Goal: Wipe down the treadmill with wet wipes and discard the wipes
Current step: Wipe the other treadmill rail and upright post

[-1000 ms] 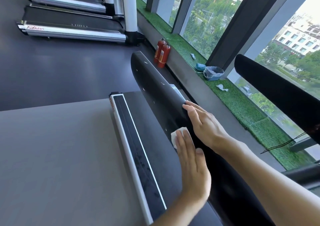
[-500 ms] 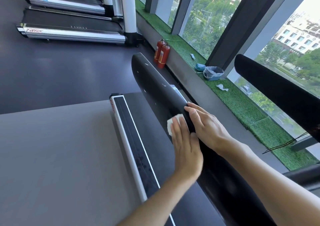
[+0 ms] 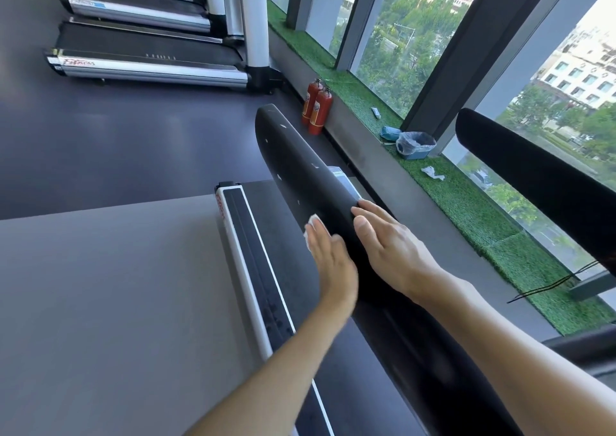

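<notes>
- Head view: the left hand lies flat, fingers straight and together, pressing a wipe against the left side of the black rail. Only the wipe's white edge shows past the fingertips.
- The right hand rests on top of the rail just beside the left, fingers laid straight, clasping nothing.
- The rail's long axis runs away from the person. The stretch ahead of the wipe leads to the rail's far end, so the left hand looks best placed to continue along it.
- Compared with a second ago, the left hand and wipe sit farther along the rail, while the right hand has not shifted.
- A bin stands well right of the rail, likely for discarding.
</notes>
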A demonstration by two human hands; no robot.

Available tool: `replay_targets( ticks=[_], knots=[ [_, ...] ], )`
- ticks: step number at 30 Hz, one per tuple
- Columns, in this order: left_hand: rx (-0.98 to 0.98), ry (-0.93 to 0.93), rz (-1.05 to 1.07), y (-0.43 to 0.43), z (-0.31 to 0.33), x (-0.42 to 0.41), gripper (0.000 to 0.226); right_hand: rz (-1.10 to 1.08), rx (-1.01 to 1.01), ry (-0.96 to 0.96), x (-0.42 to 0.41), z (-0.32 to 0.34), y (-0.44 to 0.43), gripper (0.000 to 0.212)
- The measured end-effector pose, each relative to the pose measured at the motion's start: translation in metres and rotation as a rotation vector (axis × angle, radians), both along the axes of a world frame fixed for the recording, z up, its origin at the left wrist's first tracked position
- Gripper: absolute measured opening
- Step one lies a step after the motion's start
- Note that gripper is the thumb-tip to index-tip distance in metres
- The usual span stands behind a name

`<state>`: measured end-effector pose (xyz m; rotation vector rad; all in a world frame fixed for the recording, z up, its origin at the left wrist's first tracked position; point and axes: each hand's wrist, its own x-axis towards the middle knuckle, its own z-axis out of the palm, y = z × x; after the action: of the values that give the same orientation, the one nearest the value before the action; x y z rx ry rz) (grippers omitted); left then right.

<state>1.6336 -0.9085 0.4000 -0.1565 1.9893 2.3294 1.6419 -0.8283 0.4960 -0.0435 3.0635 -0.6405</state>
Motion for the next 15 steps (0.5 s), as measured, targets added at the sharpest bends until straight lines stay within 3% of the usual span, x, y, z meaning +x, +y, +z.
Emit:
replay_targets(
  ticks=[6,11,15],
  knots=[
    [0.021,0.059,0.012,0.016,-0.005,0.047,0.055,0.11,0.13,0.034,-0.017,0.008,0.001,0.041],
    [0.05,-0.057,-0.005,0.0,-0.001,0.009,0.056,0.152,-0.015,-0.101,-0.043,0.003,-0.007,0.049],
    [0.125,-0.047,0.041,0.006,-0.008,0.021,0.058,0.126,-0.076,-0.08,-0.044,-0.003,-0.004,0.051]
  ],
)
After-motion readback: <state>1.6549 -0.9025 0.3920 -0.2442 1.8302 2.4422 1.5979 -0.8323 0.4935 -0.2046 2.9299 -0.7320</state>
